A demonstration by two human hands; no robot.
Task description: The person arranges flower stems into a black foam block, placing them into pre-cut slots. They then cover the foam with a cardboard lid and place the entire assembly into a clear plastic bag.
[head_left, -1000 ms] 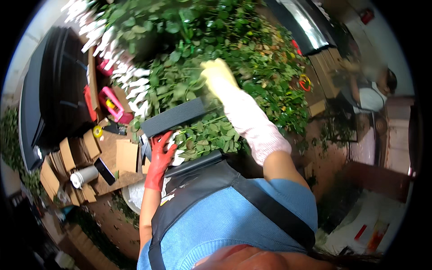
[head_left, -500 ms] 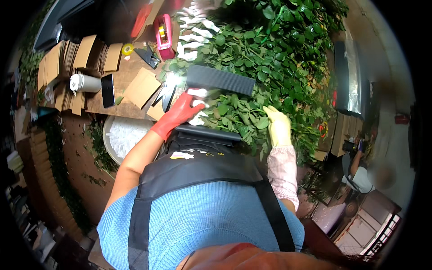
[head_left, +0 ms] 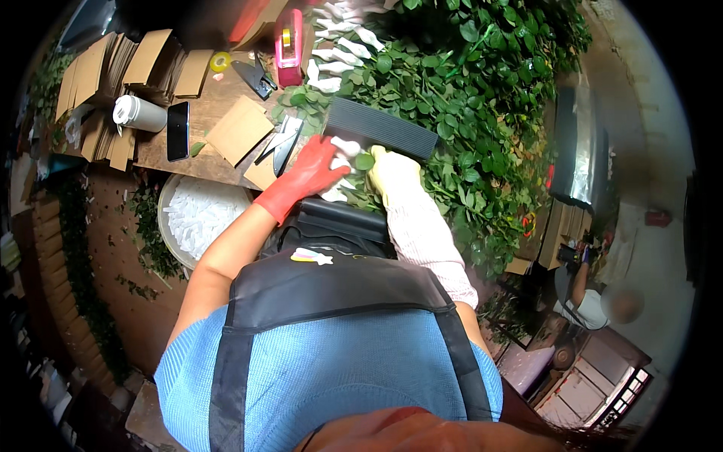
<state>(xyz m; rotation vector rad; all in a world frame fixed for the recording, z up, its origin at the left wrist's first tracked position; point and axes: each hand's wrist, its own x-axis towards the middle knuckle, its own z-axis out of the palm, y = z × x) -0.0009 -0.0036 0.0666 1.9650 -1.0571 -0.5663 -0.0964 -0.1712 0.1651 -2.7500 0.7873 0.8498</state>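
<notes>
My left hand [head_left: 310, 170], in a red rubber glove, curls around several white-wrapped flower heads [head_left: 344, 147] at the table's near edge. To its right is my right hand [head_left: 397, 176] in a pale yellow glove, its fingers closed among the leafy stems. A round green leaf [head_left: 364, 162] shows at its fingertips; what lies inside that grip is hidden. Just beyond both hands, a dark ribbed block [head_left: 382, 128] lies across the foliage. Scissors [head_left: 282, 145] rest left of the red glove. More white-wrapped heads [head_left: 337, 56] lie in a row farther back.
A big heap of leafy stems [head_left: 482, 113] covers the table's right side. On the left are cardboard pieces [head_left: 239, 129], a phone [head_left: 178, 132], a white cup [head_left: 139, 114], a stapler [head_left: 254, 79] and a pink tape dispenser [head_left: 288, 53]. A tub of white pieces [head_left: 199, 218] stands below.
My right hand has moved left across the stems, from the right side of the foliage to beside the flower heads. My left hand stays at the heads.
</notes>
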